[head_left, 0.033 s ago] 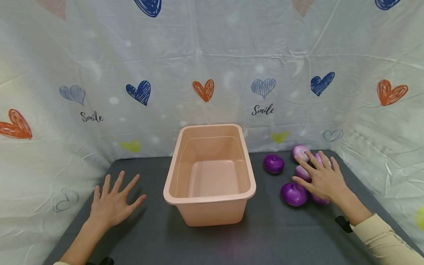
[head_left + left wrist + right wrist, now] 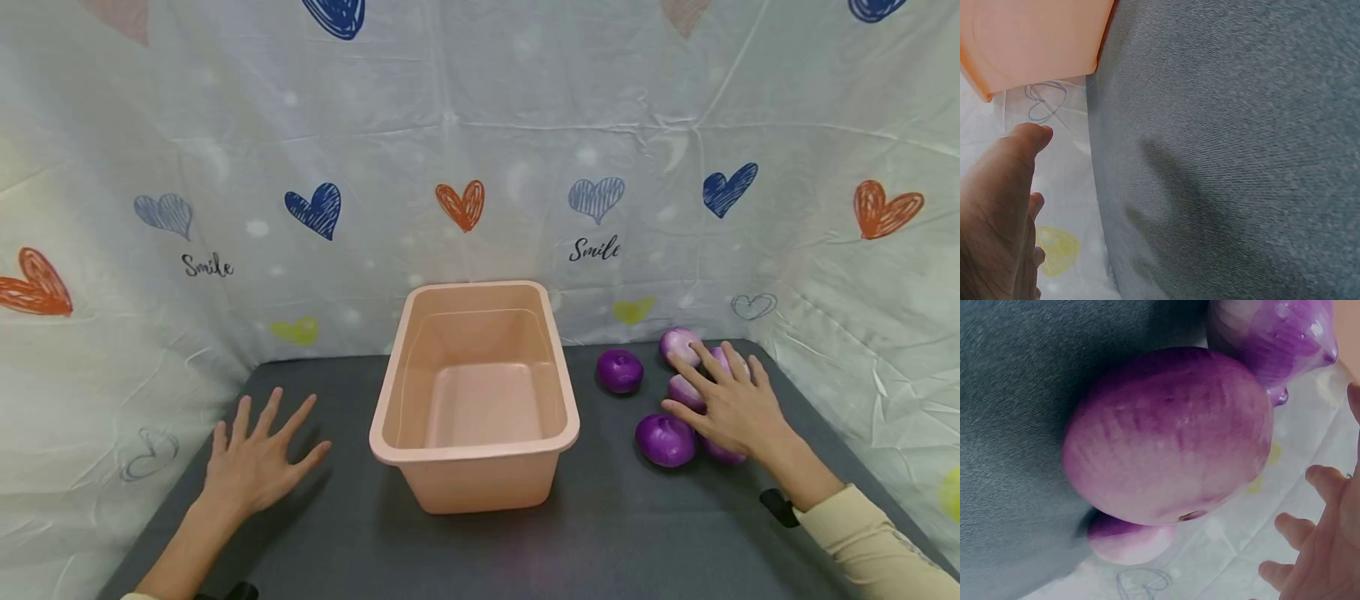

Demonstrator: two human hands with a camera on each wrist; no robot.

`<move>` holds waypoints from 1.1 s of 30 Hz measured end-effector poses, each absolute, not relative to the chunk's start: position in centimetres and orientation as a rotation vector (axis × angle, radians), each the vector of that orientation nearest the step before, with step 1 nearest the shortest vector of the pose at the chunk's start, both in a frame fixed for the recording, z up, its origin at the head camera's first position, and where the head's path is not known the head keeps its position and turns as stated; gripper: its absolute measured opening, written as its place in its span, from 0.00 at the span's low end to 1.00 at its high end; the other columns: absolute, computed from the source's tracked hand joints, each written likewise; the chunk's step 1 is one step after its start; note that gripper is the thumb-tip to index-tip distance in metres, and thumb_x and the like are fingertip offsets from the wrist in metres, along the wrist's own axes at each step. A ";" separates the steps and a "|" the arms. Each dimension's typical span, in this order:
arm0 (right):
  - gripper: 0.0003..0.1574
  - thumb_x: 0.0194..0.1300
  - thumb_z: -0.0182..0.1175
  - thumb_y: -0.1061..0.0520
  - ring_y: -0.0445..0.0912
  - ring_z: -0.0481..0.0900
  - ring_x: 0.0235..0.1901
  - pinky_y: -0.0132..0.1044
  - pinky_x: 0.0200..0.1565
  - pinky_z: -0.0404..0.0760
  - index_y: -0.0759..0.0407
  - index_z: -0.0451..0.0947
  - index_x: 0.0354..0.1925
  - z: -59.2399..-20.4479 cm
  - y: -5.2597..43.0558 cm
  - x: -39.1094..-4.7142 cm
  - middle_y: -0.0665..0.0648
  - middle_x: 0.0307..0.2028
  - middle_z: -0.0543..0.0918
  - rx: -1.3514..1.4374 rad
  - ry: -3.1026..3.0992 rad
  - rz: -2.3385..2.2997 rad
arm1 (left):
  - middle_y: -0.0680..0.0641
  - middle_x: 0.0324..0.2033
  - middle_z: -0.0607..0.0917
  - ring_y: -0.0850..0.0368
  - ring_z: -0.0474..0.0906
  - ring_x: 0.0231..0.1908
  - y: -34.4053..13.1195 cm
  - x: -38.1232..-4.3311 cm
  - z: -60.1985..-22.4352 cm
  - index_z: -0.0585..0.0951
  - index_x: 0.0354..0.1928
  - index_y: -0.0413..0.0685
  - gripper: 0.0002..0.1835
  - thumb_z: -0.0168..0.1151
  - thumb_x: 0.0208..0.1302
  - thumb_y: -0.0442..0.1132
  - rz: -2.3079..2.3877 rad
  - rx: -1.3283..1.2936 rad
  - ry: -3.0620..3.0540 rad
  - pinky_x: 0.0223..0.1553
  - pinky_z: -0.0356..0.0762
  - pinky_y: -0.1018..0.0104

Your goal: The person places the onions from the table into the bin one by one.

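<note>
Several purple onions (image 2: 666, 440) lie in a loose group on the right side of the table, some darker and some paler. My right hand (image 2: 738, 415) hovers over that group with fingers spread, hiding parts of the onions beneath it. In the right wrist view, a large onion (image 2: 1172, 437) fills the middle, and the fingers are apart from it. Left of the pink tub (image 2: 480, 454), my left hand (image 2: 247, 471) is held above the table with fingers spread, holding nothing. The left wrist view shows its thumb (image 2: 1019, 147) and its shadow on the cloth.
The deep rectangular tub stands mid-table between my hands, with nothing in it. Dark grey cloth (image 2: 330, 542) covers the table. A white curtain (image 2: 517, 92) printed with hearts hangs along the back and both sides. One dark onion (image 2: 619, 370) sits nearest the tub's right wall.
</note>
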State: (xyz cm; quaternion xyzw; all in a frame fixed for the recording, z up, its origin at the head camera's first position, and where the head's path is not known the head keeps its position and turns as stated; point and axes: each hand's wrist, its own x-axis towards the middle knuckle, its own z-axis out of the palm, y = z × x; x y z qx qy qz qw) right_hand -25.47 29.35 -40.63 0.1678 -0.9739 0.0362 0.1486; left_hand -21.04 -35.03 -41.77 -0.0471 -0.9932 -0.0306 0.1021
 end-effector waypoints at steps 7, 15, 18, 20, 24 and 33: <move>0.46 0.70 0.61 0.35 0.69 0.57 0.69 0.70 0.62 0.54 0.50 0.62 0.77 -41.0 30.4 -25.2 0.68 0.72 0.63 0.611 -2.673 0.266 | 0.24 0.72 0.56 0.16 0.48 0.68 -35.1 -21.7 -40.8 0.59 0.79 0.47 0.46 0.48 0.71 0.71 -0.291 -0.177 -3.020 0.58 0.47 0.20; 0.29 0.64 0.71 0.61 0.55 0.77 0.54 0.40 0.54 0.73 0.63 0.77 0.61 -40.7 32.5 -24.5 0.61 0.56 0.79 0.814 -2.450 0.675 | 0.29 0.60 0.77 0.32 0.77 0.56 -34.2 -21.6 -38.7 0.62 0.75 0.39 0.33 0.51 0.80 0.53 -1.020 -0.350 -2.880 0.49 0.77 0.40; 0.25 0.61 0.71 0.67 0.48 0.81 0.45 0.24 0.49 0.73 0.63 0.79 0.57 -40.7 33.2 -24.1 0.59 0.48 0.82 0.828 -2.410 0.774 | 0.32 0.60 0.78 0.40 0.80 0.56 -33.6 -21.7 -38.0 0.62 0.76 0.43 0.29 0.51 0.81 0.47 -1.312 -0.434 -2.743 0.48 0.80 0.50; 0.25 0.61 0.70 0.70 0.43 0.82 0.44 0.23 0.48 0.74 0.64 0.79 0.57 -40.7 33.9 -23.8 0.58 0.48 0.83 0.823 -2.406 0.868 | 0.32 0.62 0.77 0.46 0.81 0.56 -33.0 -21.9 -37.5 0.60 0.77 0.46 0.28 0.51 0.81 0.44 -1.501 -0.486 -2.655 0.48 0.81 0.55; 0.23 0.67 0.65 0.71 0.34 0.80 0.48 0.23 0.47 0.75 0.66 0.78 0.59 -40.6 35.2 -23.1 0.49 0.52 0.82 0.759 -2.441 1.091 | 0.33 0.67 0.71 0.51 0.77 0.60 -31.8 -22.4 -36.6 0.58 0.79 0.56 0.29 0.51 0.81 0.42 -1.716 -0.536 -2.563 0.50 0.79 0.59; 0.25 0.70 0.59 0.73 0.37 0.81 0.53 0.27 0.46 0.78 0.70 0.73 0.64 -41.6 38.0 -21.3 0.44 0.57 0.81 0.730 -2.435 1.336 | 0.37 0.73 0.63 0.43 0.64 0.70 -29.3 -23.2 -36.1 0.57 0.80 0.61 0.32 0.52 0.79 0.39 -1.762 -0.659 -2.567 0.58 0.73 0.60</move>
